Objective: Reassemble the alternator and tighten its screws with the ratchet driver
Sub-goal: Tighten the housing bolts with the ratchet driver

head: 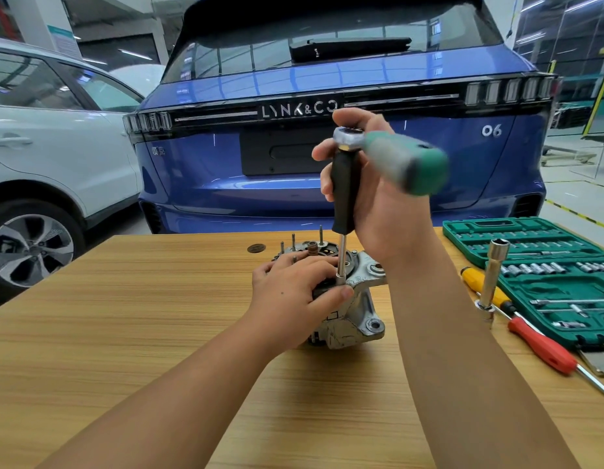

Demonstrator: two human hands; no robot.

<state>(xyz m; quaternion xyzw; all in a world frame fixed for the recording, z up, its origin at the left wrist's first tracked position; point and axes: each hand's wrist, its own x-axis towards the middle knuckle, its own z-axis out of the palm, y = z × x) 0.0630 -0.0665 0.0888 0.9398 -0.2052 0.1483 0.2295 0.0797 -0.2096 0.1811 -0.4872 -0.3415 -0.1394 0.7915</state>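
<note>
The right hand is raised above the table, its fingers curled round the black grip of the driver. A ratchet with a green handle sits on top of that grip and juts to the right, blurred. The driver stands nearly upright; its steel shaft runs down to a socket that meets the alternator at its upper edge.

The left hand lies over the near side of the alternator, fingers bent across its top and the thumb pressed against the housing just below the socket, so it holds the part steady. The alternator stands on the table near the middle, slightly toward the far edge, with several thin studs rising from its top behind the left hand.

Behind the table a blue car shows "LYNK&CO" across its tailgate and "06" at the right. A white car stands to the left.

On the right of the table lies an open green socket case, reaching the table's right edge. Just beside it a long socket stands upright, and a yellow screwdriver and a red screwdriver lie slanted, near the case's front. A small dark disc lies close to the far edge. The left half of the table and the near strip in front of the alternator are bare wood.
</note>
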